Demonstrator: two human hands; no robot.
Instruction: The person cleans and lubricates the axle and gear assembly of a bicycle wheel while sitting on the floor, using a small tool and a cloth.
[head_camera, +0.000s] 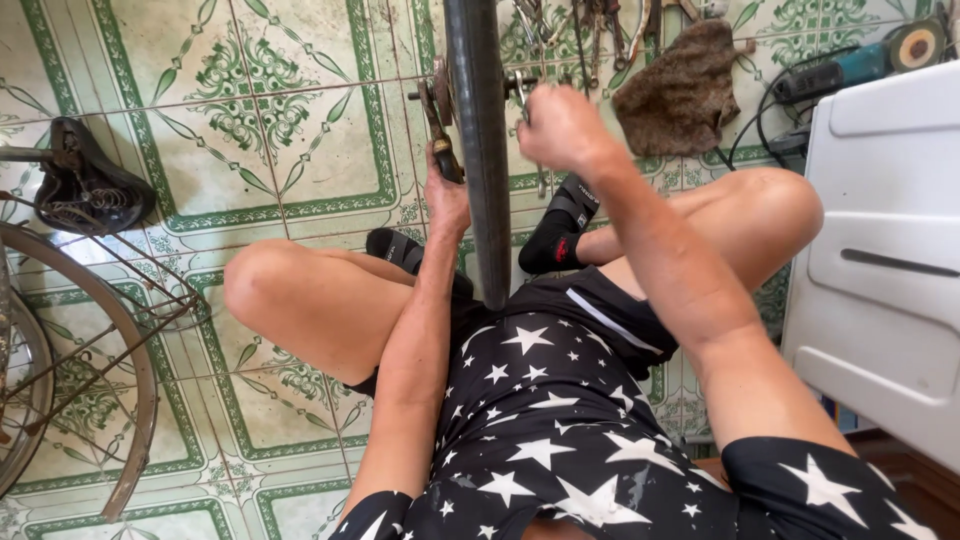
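Bicycle wheel (480, 130) stands upright between the knees, its hub at the far end; left hand (447, 190) grips the crank-like part (437, 125), right hand (560, 125) is closed on a tool at the axle (520, 88). A slip could bark knuckles or tip the wheel

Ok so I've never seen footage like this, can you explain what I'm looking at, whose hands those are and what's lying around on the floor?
This is one picture from a camera worn on a person's head, looking down at their own arms and legs. They sit on a green patterned tiled floor with an upright bicycle wheel between their knees. The left hand grips a tool at the wheel's hub; the right hand is closed on a tool on the hub's other side. On the floor lie a black bicycle saddle, a brown rag, hand tools and an angle grinder. Another wheel rim is on the left, a white cabinet on the right.
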